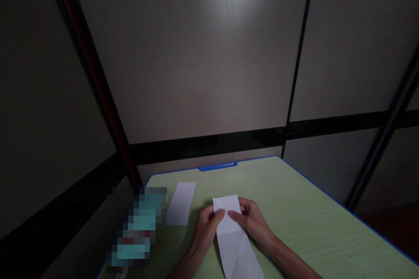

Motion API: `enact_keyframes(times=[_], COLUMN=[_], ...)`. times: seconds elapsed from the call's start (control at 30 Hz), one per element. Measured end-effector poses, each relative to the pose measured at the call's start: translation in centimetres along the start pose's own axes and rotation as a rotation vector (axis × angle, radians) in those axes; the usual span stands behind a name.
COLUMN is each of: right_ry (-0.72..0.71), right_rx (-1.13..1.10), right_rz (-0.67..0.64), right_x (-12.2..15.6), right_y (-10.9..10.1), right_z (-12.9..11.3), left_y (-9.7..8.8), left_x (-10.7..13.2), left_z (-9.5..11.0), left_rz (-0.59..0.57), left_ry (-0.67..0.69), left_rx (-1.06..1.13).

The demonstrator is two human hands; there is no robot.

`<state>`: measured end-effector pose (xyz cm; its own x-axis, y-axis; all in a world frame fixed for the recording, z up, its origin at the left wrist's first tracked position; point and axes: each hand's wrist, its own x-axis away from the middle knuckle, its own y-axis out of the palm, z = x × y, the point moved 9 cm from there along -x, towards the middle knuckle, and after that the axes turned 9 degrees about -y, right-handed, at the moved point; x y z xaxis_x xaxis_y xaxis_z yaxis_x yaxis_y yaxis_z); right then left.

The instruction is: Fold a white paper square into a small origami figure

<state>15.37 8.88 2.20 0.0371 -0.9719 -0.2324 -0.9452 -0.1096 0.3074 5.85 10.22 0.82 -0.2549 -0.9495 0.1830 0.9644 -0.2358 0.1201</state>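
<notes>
White folded paper strip (233,235) lies on the green worktop (304,218) between both hands, left hand (207,226) and right hand (252,220) each pinching its far end with curled fingers. Risk: uneven pinch could skew the crease or slide the strip. Second paper piece (181,204) sits left of the left hand, apart, with a blurred object (139,226) beyond; neither blocks.

Partitioned office cubicle: panel walls (209,74), desk (294,200).

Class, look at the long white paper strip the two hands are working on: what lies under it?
The paper strip lies on the green table, visible all around it. The left hand and right hand pinch its far end. Anything directly beneath it is covered.
</notes>
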Motion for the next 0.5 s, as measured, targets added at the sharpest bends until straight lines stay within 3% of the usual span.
enact_keyframes(times=[0.3, 0.5], right_ry=[-0.007, -0.012], right_rx=[0.028, 0.007], right_rz=[0.098, 0.133], right_x=[-0.1, -0.2], right_y=[-1.1, -1.8], right_z=[0.0, 0.2], left_y=[1.3, 0.9], left_x=[0.2, 0.2], left_z=[0.3, 0.2], left_rz=[-0.102, -0.11], left_ry=[0.066, 0.004], left_rx=[0.032, -0.006])
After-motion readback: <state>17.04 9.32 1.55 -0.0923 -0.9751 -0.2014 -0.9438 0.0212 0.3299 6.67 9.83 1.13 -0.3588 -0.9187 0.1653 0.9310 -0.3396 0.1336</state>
